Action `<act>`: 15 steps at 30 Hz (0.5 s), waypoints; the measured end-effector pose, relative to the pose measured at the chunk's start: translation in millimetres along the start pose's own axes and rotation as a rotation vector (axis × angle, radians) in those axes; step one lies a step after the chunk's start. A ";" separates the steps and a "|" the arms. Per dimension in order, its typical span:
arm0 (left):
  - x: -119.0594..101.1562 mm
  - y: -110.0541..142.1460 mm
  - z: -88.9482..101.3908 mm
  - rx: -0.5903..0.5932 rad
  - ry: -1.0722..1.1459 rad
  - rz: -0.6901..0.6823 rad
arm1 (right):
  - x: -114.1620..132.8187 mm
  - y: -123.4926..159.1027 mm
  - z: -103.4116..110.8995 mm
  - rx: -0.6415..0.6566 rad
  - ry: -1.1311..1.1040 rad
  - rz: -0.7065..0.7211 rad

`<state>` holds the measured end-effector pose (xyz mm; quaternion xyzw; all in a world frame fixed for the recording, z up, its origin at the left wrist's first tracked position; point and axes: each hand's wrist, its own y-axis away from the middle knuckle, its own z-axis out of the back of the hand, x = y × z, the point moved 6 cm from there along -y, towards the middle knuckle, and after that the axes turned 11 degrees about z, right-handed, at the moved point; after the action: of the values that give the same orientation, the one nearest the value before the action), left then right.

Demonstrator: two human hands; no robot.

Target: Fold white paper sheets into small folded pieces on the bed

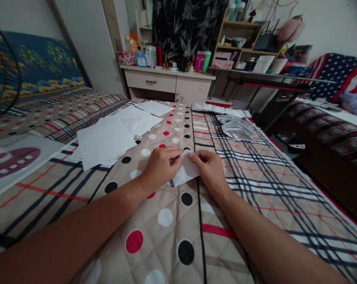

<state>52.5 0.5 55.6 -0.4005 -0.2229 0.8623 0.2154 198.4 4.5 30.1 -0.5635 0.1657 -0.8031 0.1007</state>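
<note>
Between my two hands is a small white sheet of paper, pinched along its far edge just above the bedspread. My left hand has thumb and fingers closed on the paper's left upper part. On the other side, my right hand grips the upper right part, its thumb lying on the paper. The two thumbs are close together. Whether the paper is folded under the fingers I cannot tell. Ahead to the left lies a loose pile of white paper sheets. Ahead to the right is a stack of folded papers.
A patterned quilted bedspread lies under everything. A strip of white bundled papers is at its far edge. At left sits a clear plastic bag near a wire fan guard. A white dresser stands beyond the bed.
</note>
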 end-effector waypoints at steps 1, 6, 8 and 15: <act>-2.0 0.6 0.2 0.004 0.008 -0.008 | 0.8 -0.1 0.2 0.007 0.033 0.012; -5.3 2.0 1.1 0.029 0.021 0.012 | 2.0 -0.6 0.2 0.039 0.144 0.029; -5.1 2.2 1.3 0.028 0.040 0.023 | 2.3 -1.2 0.3 0.043 0.172 0.023; -4.2 1.6 -1.4 0.066 0.154 0.061 | -0.3 -1.1 0.0 0.032 0.151 0.022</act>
<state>55.7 -2.8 56.4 -0.4649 -0.1647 0.8420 0.2185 198.5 5.7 30.3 -0.4979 0.1660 -0.8446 0.1057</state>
